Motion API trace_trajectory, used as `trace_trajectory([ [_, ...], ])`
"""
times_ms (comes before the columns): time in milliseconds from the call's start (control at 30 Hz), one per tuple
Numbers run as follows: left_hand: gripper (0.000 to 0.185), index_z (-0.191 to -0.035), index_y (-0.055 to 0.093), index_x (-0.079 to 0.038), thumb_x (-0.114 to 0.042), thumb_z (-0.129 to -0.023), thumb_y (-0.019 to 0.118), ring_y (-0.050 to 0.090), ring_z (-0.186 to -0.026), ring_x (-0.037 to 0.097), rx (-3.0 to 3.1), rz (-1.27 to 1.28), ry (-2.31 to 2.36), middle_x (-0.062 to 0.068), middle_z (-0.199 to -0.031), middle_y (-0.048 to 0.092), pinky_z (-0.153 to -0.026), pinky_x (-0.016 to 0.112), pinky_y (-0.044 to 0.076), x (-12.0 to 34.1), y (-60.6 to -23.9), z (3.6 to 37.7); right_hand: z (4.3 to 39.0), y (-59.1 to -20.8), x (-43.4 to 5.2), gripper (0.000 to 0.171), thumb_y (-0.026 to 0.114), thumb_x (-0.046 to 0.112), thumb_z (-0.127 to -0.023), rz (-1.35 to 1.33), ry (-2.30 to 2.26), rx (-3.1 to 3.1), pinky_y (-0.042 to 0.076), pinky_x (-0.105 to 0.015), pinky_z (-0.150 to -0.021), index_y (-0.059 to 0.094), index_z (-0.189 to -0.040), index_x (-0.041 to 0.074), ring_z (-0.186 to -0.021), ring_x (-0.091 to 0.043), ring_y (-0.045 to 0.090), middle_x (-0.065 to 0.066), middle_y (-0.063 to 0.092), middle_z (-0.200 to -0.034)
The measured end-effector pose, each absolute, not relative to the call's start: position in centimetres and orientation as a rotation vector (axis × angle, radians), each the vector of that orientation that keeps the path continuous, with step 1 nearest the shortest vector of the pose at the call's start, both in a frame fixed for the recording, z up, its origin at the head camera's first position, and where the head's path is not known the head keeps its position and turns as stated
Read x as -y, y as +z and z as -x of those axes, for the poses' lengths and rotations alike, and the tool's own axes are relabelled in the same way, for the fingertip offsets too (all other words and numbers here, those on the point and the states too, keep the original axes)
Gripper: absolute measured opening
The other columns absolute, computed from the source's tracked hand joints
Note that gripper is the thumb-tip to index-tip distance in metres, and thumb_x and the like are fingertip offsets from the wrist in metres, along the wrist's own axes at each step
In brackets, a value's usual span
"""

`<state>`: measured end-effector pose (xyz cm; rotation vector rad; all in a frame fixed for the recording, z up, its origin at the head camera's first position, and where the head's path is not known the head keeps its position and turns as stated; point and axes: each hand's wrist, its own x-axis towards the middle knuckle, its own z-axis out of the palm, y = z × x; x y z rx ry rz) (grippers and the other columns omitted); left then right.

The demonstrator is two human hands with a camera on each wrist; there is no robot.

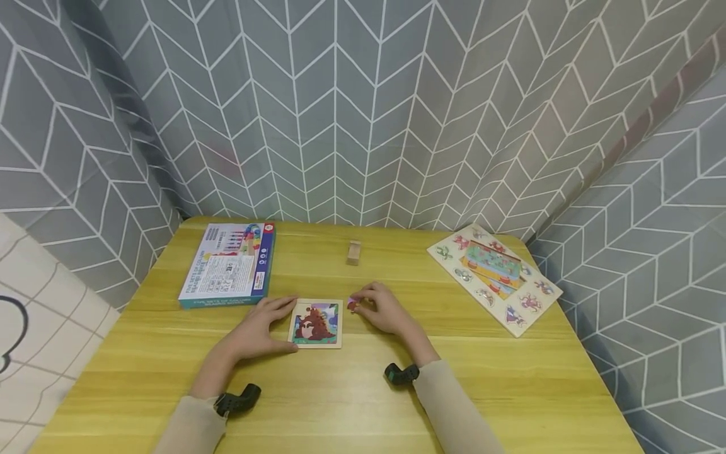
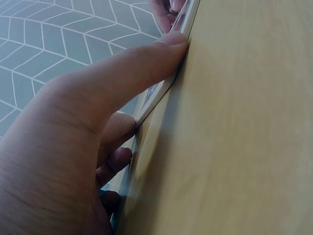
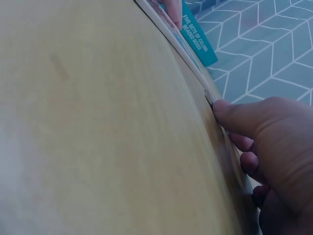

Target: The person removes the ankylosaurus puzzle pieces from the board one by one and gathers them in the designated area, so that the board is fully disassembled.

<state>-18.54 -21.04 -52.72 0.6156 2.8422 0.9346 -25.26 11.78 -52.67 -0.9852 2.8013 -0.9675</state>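
Observation:
A small square jigsaw puzzle (image 1: pixel 316 323) with a pale wooden rim lies flat on the table, showing a reddish-brown animal on a colourful background. My left hand (image 1: pixel 258 333) holds it from the left, thumb at the near edge and index finger at the upper left corner. In the left wrist view the thumb (image 2: pixel 171 41) lies against the board's rim. Just right of the puzzle, my right hand (image 1: pixel 384 309) pinches a small purple and red puzzle piece (image 1: pixel 352 304) between thumb and fingers. The right wrist view shows this thin piece (image 3: pixel 209 96) edge-on, low over the tabletop.
A flat blue and white boxed set (image 1: pixel 224 265) lies at the back left. A small wooden block (image 1: pixel 353 253) stands at the back middle. On the right lies a pale board with animal pictures (image 1: pixel 515 318), with colourful cards (image 1: pixel 493 268) on it. A patterned grey curtain (image 1: pixel 351 113) hangs behind the table.

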Motion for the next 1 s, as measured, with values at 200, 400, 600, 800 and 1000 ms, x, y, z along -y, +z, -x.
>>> trace_trajectory([
  [200, 0.103, -0.154, 0.039, -0.02, -0.066, -0.07, 0.078, 0.028, -0.139, 0.032, -2.853, -0.623, 0.938, 0.002, -0.16, 0.033, -0.106, 0.064, 0.032, 21.3, -52.8, 18.6, 25.6, -52.7, -11.8, 0.03, 0.065, 0.024, -0.097, 0.997, -0.971, -2.784, 0.047, -0.039, -0.092, 0.068, -0.125, 0.014, -0.108, -0.02, 0.056, -0.005, 0.061, -0.117],
  [400, 0.103, -0.153, 0.039, -0.021, -0.067, -0.07, 0.078, 0.027, -0.139, 0.034, -2.857, -0.632, 0.931, 0.002, -0.159, 0.034, -0.105, 0.065, 0.031, 21.3, -53.0, 18.6, 25.8, -52.2, -11.8, 0.034, 0.066, 0.025, -0.096, 0.954, -1.023, -2.746, 0.048, -0.038, -0.094, 0.067, -0.127, 0.011, -0.107, -0.02, 0.058, -0.005, 0.063, -0.117],
  [600, 0.103, -0.153, 0.039, -0.02, -0.068, -0.07, 0.077, 0.025, -0.141, 0.035, -2.855, -0.629, 0.93, 0.002, -0.16, 0.034, -0.106, 0.066, 0.03, 21.2, -53.0, 18.7, 26.0, -51.3, -11.1, 0.04, 0.067, 0.029, -0.095, 0.917, -1.036, -2.76, 0.05, -0.036, -0.087, 0.065, -0.131, 0.01, -0.103, -0.018, 0.058, -0.005, 0.064, -0.115],
  [800, 0.103, -0.153, 0.039, -0.02, -0.066, -0.07, 0.078, 0.025, -0.141, 0.035, -2.844, -0.619, 0.936, 0.002, -0.16, 0.033, -0.107, 0.066, 0.028, 21.1, -52.9, 18.6, 26.1, -50.1, -9.4, 0.04, 0.067, 0.027, -0.096, 0.916, -1.008, -2.781, 0.05, -0.037, -0.093, 0.063, -0.133, 0.013, -0.107, -0.019, 0.058, -0.004, 0.063, -0.115],
  [1000, 0.103, -0.153, 0.039, -0.02, -0.066, -0.07, 0.078, 0.027, -0.14, 0.034, -2.844, -0.622, 0.927, 0.003, -0.159, 0.034, -0.107, 0.066, 0.03, 21.0, -52.8, 18.6, 25.8, -49.1, -7.4, 0.04, 0.066, 0.024, -0.096, 0.973, -0.98, -2.746, 0.051, -0.033, -0.088, 0.062, -0.134, 0.01, -0.105, -0.02, 0.059, -0.006, 0.064, -0.116],
])
